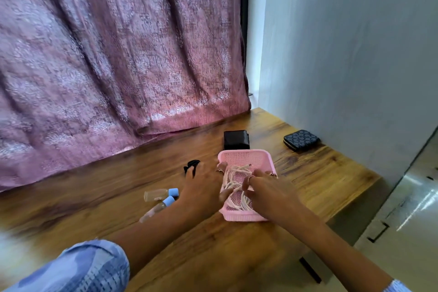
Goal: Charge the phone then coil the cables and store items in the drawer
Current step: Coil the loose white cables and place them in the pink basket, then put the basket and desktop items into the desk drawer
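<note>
cables: a loose white tangle (233,181) lying in the pink mesh basket (246,156), strands running mostly along the basket's long axis, away from the person.
basket: on the wooden surface (118,187), long side pointing toward the curtain; black wallet (236,139) just behind it.
left hand: (203,185) at the basket's left rim, fingers (224,194) spread apart, thumb over the mesh edge touching strands; not clamped on anything that shows.
right hand: (267,191) over the basket's right half, fingers curled down into the tangle; whether they pinch a strand i cannot tell.
key relation: cables sit directly under and between both hands; the right looks nearer the bulk.
phone: not visible.
nearby: two blue-capped bottles (163,197) left of the left hand; black hair tie (190,165) beyond it; patterned wallet (301,140) well apart, right.
</note>
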### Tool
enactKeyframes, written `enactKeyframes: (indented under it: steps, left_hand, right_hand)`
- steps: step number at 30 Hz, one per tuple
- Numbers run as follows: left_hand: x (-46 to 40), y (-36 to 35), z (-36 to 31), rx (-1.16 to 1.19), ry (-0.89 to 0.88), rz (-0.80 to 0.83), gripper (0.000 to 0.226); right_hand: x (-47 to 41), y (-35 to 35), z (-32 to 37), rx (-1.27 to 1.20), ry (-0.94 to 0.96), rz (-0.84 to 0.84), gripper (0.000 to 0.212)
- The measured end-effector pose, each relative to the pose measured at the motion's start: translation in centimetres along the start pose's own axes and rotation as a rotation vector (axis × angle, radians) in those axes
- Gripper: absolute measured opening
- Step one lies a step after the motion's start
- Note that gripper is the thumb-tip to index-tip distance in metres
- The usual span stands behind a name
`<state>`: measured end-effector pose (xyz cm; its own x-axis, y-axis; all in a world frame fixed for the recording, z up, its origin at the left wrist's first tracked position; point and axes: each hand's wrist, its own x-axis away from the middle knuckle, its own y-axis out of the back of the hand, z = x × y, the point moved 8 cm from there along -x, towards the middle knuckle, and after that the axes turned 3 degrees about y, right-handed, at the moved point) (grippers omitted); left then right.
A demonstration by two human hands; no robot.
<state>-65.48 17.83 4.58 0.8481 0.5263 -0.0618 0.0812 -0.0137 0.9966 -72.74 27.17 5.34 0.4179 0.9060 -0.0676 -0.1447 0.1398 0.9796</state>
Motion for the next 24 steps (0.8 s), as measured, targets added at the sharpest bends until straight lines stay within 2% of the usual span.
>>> enactKeyframes:
  steps: [5, 9, 12, 17, 21, 24]
  left_hand:
    - [2.6, -0.1, -0.2, -0.097, 0.095, 0.026, 0.061]
    - [5.7, -0.8, 0.0, 0.038, 0.175, 0.025, 0.060]
    - [7.7, -2.3, 0.7, 0.056, 0.215, 0.038, 0.061]
    - [12.2, -4.2, 2.4, -0.025, 0.286, 0.181, 0.066]
    - [16.8, -5.0, 3.4, -0.024, 0.326, 0.327, 0.065]
    - [20.2, -5.7, 4.3, -0.023, 0.337, 0.399, 0.063]
  right_hand:
    - [2.0, 0.1, 1.3, -0.128, 0.006, -0.027, 0.028]
    - [2.8, -1.2, 2.7, -0.174, 0.049, 0.002, 0.028]
    - [3.5, -1.8, 4.2, -0.168, 0.084, 0.011, 0.031]
    - [6.0, -3.2, 7.5, -0.107, 0.130, 0.071, 0.033]
    - [9.1, -3.9, 10.0, -0.120, 0.180, 0.027, 0.027]
    - [12.5, -5.0, 11.7, -0.183, 0.150, 0.030, 0.028]
